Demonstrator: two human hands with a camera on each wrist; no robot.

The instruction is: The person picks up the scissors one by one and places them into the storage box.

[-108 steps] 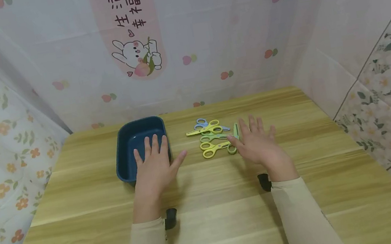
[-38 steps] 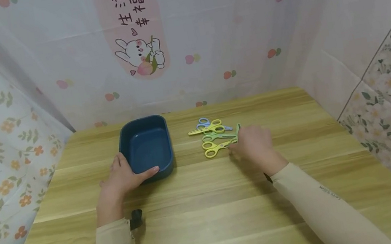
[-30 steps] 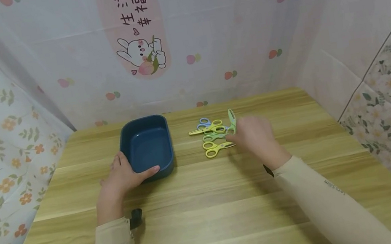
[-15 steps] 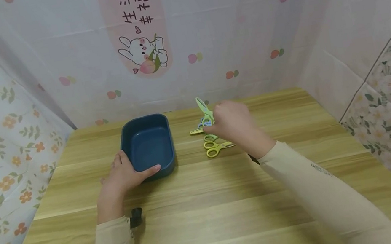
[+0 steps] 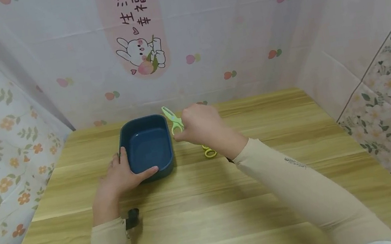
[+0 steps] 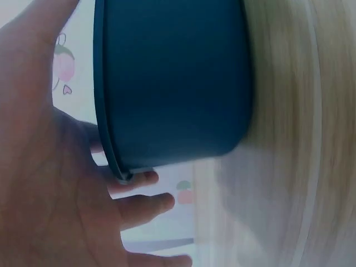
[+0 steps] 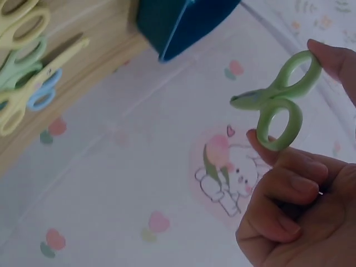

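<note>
In the head view, my right hand point(image 5: 203, 125) pinches a pair of green scissors point(image 5: 175, 121) just right of the dark blue bin point(image 5: 149, 146). Thumb and a fingertip hold the scissors by their handle loops in the right wrist view, the other fingers curled in. The scissors' short blades point away from the palm. My left hand point(image 5: 115, 184) rests at the bin's near left corner, thumb laid along the near rim and fingers spread along the left side. From the left wrist, the bin's outer wall point(image 6: 172, 83) stands on the table with fingers extended past its rim.
Several more scissors lie bunched on the wooden table point(image 5: 196, 224), mostly behind my right hand in the head view. The right wrist view shows yellow scissors point(image 7: 64, 57), green scissors point(image 7: 25, 72) and blue scissors point(image 7: 54, 81). A patterned curtain point(image 5: 241, 25) hangs behind the table.
My right hand has picked the green scissors off the pile and carried them left to beside the bin. Earlier my left hand went from above the bin to its near left corner and stayed there.
</note>
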